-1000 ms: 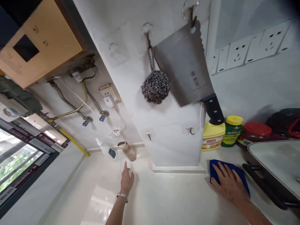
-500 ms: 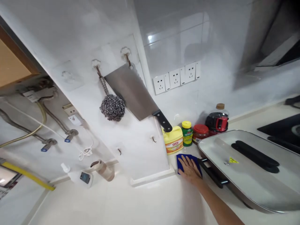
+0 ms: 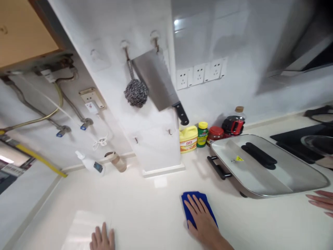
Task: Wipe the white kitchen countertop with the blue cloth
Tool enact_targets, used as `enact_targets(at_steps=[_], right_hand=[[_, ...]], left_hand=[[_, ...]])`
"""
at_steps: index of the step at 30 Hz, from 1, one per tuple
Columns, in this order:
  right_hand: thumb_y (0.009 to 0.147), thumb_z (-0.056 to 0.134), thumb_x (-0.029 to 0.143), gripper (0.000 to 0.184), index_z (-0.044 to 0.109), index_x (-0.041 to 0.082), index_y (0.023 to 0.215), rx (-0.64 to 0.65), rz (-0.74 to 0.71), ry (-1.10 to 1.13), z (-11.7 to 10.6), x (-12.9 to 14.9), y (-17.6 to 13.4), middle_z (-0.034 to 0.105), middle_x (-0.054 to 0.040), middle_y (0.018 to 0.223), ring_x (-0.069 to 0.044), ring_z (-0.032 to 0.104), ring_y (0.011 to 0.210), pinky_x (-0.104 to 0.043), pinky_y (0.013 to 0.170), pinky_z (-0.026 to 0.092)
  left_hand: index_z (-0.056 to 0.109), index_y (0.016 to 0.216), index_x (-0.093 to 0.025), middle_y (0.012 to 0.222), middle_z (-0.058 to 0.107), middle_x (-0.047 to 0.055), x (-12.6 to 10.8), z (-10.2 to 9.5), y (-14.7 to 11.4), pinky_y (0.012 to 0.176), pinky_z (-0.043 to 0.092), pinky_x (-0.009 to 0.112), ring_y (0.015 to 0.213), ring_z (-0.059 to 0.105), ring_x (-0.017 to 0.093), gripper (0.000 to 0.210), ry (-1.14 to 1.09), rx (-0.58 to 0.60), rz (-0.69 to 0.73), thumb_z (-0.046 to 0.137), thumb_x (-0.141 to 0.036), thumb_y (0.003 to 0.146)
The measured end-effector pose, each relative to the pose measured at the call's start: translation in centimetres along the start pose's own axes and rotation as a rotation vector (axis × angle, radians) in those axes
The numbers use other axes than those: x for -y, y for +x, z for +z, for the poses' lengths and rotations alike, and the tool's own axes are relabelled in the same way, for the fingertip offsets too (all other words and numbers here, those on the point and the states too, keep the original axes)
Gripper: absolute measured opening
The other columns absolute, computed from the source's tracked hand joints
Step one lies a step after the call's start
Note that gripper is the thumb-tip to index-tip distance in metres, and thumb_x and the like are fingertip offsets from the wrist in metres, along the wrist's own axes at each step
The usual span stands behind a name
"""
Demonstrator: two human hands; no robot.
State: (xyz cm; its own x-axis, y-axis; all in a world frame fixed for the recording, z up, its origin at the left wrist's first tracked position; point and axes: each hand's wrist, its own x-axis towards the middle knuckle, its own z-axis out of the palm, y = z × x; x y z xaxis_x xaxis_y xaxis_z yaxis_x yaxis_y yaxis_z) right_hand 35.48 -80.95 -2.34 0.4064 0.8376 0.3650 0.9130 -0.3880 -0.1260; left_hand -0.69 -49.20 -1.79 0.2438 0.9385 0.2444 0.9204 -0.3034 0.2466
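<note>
Right hand [image 3: 201, 222] flat on soft blue cloth [image 3: 189, 205]; left hand [image 3: 102, 239] on glossy counter [image 3: 145, 215]

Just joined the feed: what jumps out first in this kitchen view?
A bright blue cloth lies on the pale countertop, pressed flat under the right hand. Above, a steel cleaver and wire scouring ball hang on wall hooks. The left hand rests at the counter's near edge.

Bright, slightly soft view with glare on the countertop [image 3: 85, 225] and wide-angle bending at the edges.
</note>
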Motion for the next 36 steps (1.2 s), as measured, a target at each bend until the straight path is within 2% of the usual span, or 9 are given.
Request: enact_targets(at_steps=[3, 6, 10, 13, 17, 23, 27, 32, 36], right_hand=[[0.087, 0.053, 0.04, 0.075, 0.029, 0.022, 0.156, 0.007, -0.176, 0.008, -2.1, 1.0, -4.8, 0.028, -0.0066, 0.162, -0.032, 0.028, 0.147, -0.053, 0.123, 0.011], [0.089, 0.053, 0.053, 0.075, 0.031, 0.024, 0.155, 0.012, -0.267, -0.034, -3.5, -1.9, -8.4, 0.038, -0.0057, 0.157, -0.031, 0.035, 0.144, -0.055, 0.124, -0.003], [0.088, 0.054, 0.055, 0.079, 0.027, 0.027, 0.157, 0.021, -0.214, -0.04, -4.0, -5.6, -10.2, 0.041, -0.0053, 0.156, -0.031, 0.039, 0.141, -0.057, 0.124, 0.003], [0.091, 0.045, 0.055, 0.077, 0.021, 0.027, 0.158, 0.045, -0.071, -0.023, -3.6, -4.8, -9.5, 0.037, -0.0073, 0.158, -0.033, 0.036, 0.142, -0.061, 0.121, 0.012], [0.096, 0.033, 0.054, 0.071, 0.019, 0.023, 0.158, 0.061, 0.069, -0.024, -1.7, -0.4, -5.8, 0.031, -0.011, 0.161, -0.035, 0.03, 0.145, -0.067, 0.119, 0.014], [0.099, 0.031, 0.052, 0.069, 0.019, 0.019, 0.158, 0.131, -0.012, 0.012, 2.4, 7.5, 3.6, 0.023, -0.0134, 0.164, -0.036, 0.023, 0.148, -0.068, 0.119, 0.008], [0.099, 0.033, 0.048, 0.07, 0.015, 0.016, 0.158, 0.179, -0.051, 0.106, 4.5, 15.2, 8.4, 0.018, -0.0153, 0.165, -0.04, 0.018, 0.148, -0.072, 0.116, 0.002], [0.095, 0.044, 0.047, 0.077, 0.014, 0.014, 0.158, 0.326, -0.189, 0.223, 4.5, 25.4, 7.7, 0.01, -0.0165, 0.166, -0.041, 0.01, 0.15, -0.074, 0.115, -0.007], [0.09, 0.054, 0.047, 0.083, 0.015, 0.02, 0.159, 0.458, -0.359, 0.319, 2.5, 28.2, 3.6, 0.004, -0.0118, 0.167, -0.038, 0.003, 0.152, -0.071, 0.117, -0.009]], left_hand=[[0.043, 0.149, -0.012, 0.162, 0.03, 0.021, -0.6, -0.8, -0.2, 0.12, 0.025, 0.062, 0.152, 0.023, 0.039, 0.069, -0.007, 0.039, -0.005, 0.028, -0.05, 0.093], [0.043, 0.148, -0.01, 0.162, 0.03, 0.022, -0.7, -1.2, -0.6, 0.12, 0.025, 0.063, 0.153, 0.02, 0.039, 0.067, 0.007, 0.025, 0.035, 0.026, -0.048, 0.096], [0.042, 0.149, -0.012, 0.162, 0.03, 0.023, -0.6, -1.1, -1.1, 0.12, 0.024, 0.063, 0.154, 0.016, 0.038, 0.065, 0.017, 0.016, 0.054, 0.026, -0.049, 0.099], [0.041, 0.15, -0.012, 0.163, 0.028, 0.022, -0.7, -0.9, -1.3, 0.121, 0.021, 0.062, 0.154, 0.013, 0.038, 0.065, 0.012, 0.03, 0.05, 0.028, -0.05, 0.099], [0.042, 0.149, -0.01, 0.163, 0.027, 0.024, -0.9, -0.8, -1.3, 0.122, 0.02, 0.061, 0.154, 0.011, 0.039, 0.064, 0.007, 0.018, 0.058, 0.029, -0.048, 0.1], [0.041, 0.15, -0.011, 0.163, 0.028, 0.023, -0.8, -0.5, -1.6, 0.122, 0.021, 0.062, 0.154, 0.011, 0.039, 0.061, -0.009, 0.015, 0.063, 0.033, -0.045, 0.1], [0.04, 0.15, -0.011, 0.163, 0.026, 0.023, -0.6, -0.4, -1.9, 0.122, 0.019, 0.064, 0.154, 0.009, 0.04, 0.06, -0.049, 0.021, 0.058, 0.034, -0.043, 0.1], [0.041, 0.15, -0.013, 0.165, 0.024, 0.021, -0.3, -0.3, -2.1, 0.122, 0.02, 0.062, 0.155, 0.011, 0.038, 0.057, -0.067, 0.031, 0.052, 0.034, -0.041, 0.1], [0.042, 0.15, -0.014, 0.164, 0.026, 0.02, 0.0, -0.5, -2.1, 0.123, 0.02, 0.061, 0.155, 0.011, 0.037, 0.056, -0.082, 0.034, 0.049, 0.032, -0.04, 0.101]])
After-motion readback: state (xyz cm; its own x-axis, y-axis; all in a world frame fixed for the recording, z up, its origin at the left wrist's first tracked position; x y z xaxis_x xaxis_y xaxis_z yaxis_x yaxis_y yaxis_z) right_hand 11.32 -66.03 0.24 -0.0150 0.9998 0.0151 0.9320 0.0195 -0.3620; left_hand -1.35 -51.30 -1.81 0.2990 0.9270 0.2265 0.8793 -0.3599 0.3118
